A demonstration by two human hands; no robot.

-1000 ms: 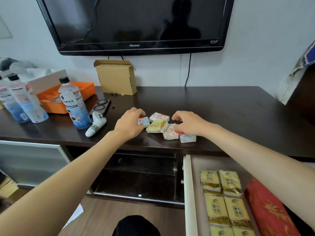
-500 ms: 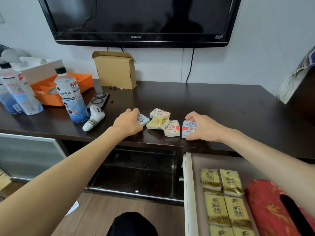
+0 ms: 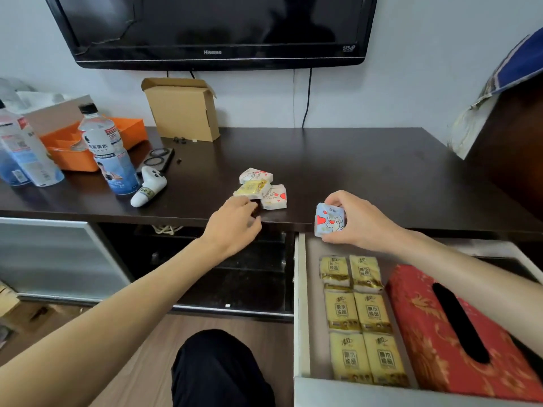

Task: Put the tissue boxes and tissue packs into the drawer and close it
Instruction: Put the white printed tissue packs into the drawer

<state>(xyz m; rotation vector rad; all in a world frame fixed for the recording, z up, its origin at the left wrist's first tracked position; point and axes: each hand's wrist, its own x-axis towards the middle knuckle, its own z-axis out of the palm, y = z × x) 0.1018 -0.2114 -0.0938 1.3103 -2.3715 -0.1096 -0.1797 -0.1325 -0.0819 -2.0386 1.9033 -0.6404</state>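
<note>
Over open drawer (image 3: 299, 289): right hand (image 3: 357, 223) now lifts blue pack (image 3: 329, 220) off cabinet; left hand (image 3: 235, 227) curled, contents unclear.

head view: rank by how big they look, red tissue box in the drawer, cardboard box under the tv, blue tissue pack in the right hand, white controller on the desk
1. red tissue box, though it lies nearest the camera
2. cardboard box
3. white controller and blue tissue pack look about alike; the pack is partly covered by the right hand, so unranked

A dark cabinet top (image 3: 338, 160) carries three tissue packs (image 3: 260, 188), bottles (image 3: 110, 154), a cardboard box (image 3: 182, 110).
</note>
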